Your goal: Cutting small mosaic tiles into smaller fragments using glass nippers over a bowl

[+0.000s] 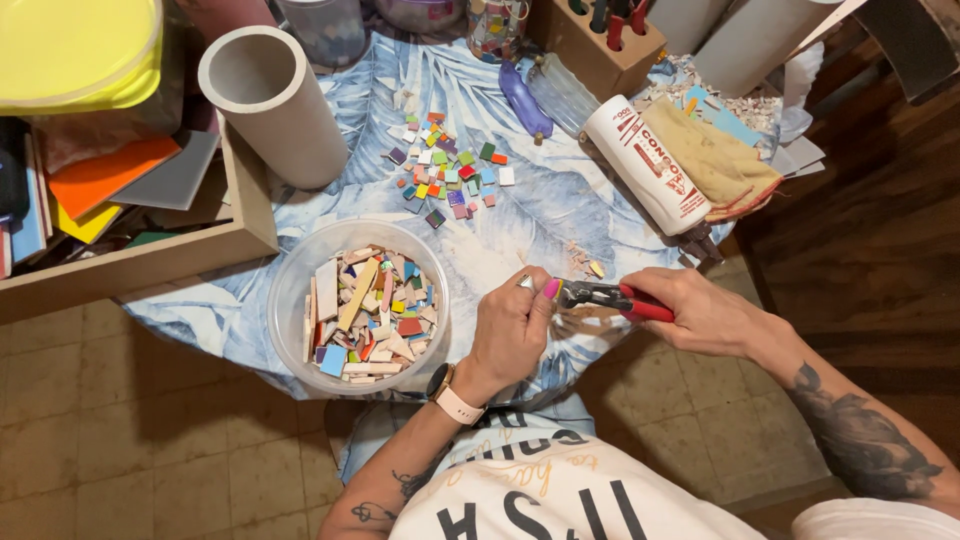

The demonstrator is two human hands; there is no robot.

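On the round bench (560, 200) draped in a pale blue leaf-print cloth, everything reads from the clear plastic tub of broken tile strips (358, 306) at its near edge. Beyond the tub lies a grey cardboard tube (270, 105), and further right of that a white cartridge of adhesive (645, 165) under a tan rag (715, 160). Just right of the tub the left hand (510, 335) pinches a small tile piece (527, 283) between thumb and fingers, its grip narrow and closed on the piece. The right hand (705, 312), further right, is wrapped tight around the red-handled nippers (605, 296); their long axis runs level, jaws pointing left at the piece, touching or nearly so. Beyond the tub, well apart, lie scattered coloured mosaic squares (450, 170). Nothing stands between jaws and piece.
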